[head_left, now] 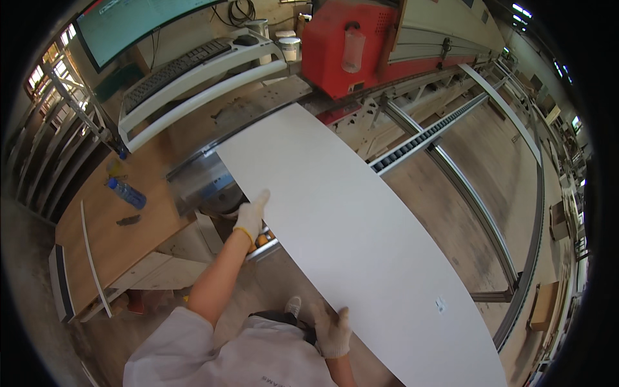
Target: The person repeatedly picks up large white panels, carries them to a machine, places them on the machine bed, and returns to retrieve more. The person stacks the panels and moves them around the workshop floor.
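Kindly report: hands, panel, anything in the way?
Left hand, right hand at near edge of white panel. Small label on top. Possible obstacle: red machine beyond far edge.

Moderate, diffuse daylight fills the scene, brightest on the white board (348,219), whose surface looks nearly flat in tone, with hardly any shadow. The window (37,76) at far left and the small ceiling lamps (522,10) at upper right burn out to white, while the monitor (138,32) gives a pale teal glow. The floor (277,274) below the board is duller and browner. Fisheye distortion bows long straight edges into arcs, and black vignetting swallows the corners. The metal plate (216,175) looks smeared, with streaky reflections; distant clutter along the right rim is soft and compressed.
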A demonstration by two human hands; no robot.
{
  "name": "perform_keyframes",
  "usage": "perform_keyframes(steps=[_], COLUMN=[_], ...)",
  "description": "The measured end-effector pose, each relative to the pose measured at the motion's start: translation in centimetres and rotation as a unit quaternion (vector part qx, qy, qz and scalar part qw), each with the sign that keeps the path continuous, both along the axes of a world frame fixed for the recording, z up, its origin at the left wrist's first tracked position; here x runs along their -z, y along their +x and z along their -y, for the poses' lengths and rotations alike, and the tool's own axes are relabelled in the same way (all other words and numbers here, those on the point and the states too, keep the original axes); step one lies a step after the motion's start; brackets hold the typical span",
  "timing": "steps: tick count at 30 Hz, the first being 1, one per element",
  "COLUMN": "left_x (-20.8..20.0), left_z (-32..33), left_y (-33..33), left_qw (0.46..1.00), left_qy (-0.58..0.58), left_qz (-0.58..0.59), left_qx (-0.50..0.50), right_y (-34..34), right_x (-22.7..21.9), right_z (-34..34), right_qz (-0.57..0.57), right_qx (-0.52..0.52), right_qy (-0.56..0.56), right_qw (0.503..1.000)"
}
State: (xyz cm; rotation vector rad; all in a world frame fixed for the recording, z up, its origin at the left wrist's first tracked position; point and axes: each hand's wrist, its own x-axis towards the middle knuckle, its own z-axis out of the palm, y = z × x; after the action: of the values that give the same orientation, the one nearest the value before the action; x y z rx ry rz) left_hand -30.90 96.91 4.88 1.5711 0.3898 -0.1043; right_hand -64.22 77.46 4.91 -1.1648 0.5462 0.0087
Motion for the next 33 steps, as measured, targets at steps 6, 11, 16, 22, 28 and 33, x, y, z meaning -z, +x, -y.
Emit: perform_keyframes(steps=[6, 11, 16, 22, 28, 33], left_x=[1.2, 1.2, 1.0, 2.2, 2.6, 2.3], left_z=[1.8, 2.8, 3.1, 3.7, 6.6, 10.3], left_y=[3.4, 3.9, 4.8, 6.5, 8.2, 10.0], left_qw=[0.995, 0.993, 0.976, 0.978, 0.967, 0.972], left_qy=[-0.063, 0.018, 0.161, 0.155, 0.206, 0.179], left_qz=[0.006, 0.017, -0.019, 0.013, 0.000, 0.011], left_qx=[-0.075, -0.117, -0.146, -0.136, -0.150, -0.151], right_y=[-10.5, -21.7, -21.9, -19.2, -17.0, -15.1], right_x=[0.1, -5.8, -6.3, -5.1, -3.5, -2.8], right_z=[7.3, 18.4, 21.4, 24.7, 29.2, 32.6], right_qz=[0.192, 0.030, -0.040, -0.029, -0.049, -0.053], right_qx=[0.211, 0.696, 0.751, 0.736, 0.728, 0.728], right_qy=[0.276, 0.078, 0.024, -0.007, -0.034, -0.049], right_qw=[0.918, 0.713, 0.658, 0.676, 0.683, 0.682])
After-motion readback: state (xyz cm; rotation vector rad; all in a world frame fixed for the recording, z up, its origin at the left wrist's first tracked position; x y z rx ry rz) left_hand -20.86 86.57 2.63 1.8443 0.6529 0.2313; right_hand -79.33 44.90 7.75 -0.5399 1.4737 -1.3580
